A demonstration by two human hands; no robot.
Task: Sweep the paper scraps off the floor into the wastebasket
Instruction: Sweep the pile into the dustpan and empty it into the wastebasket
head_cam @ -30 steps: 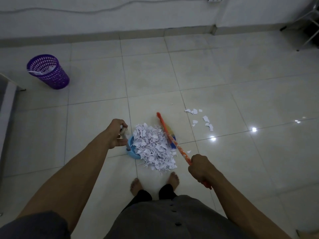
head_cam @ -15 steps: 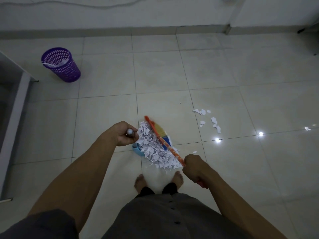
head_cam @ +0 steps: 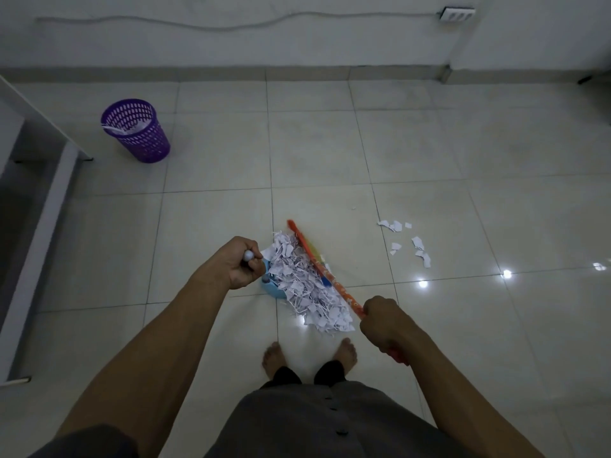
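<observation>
A heap of white paper scraps (head_cam: pixel 305 285) fills a blue dustpan (head_cam: pixel 272 289) on the tiled floor just ahead of my bare feet. My left hand (head_cam: pixel 239 262) is closed around the dustpan's upright handle. An orange broom (head_cam: pixel 325 271) lies slanted along the right side of the heap, and my right hand (head_cam: pixel 383 325) grips its handle. A few loose scraps (head_cam: pixel 410 241) lie on the floor further right. The purple wastebasket (head_cam: pixel 137 130) stands far off at the upper left with some paper inside.
A white table leg and frame (head_cam: pixel 43 206) run along the left edge. A wall with a skirting board, a cable and a socket (head_cam: pixel 458 14) closes the far side. Light spots glint on the tiles at the right.
The broom has swung left against the heap, pressing the scraps onto the dustpan. My view has shifted, so the wastebasket appears further right and lower.
</observation>
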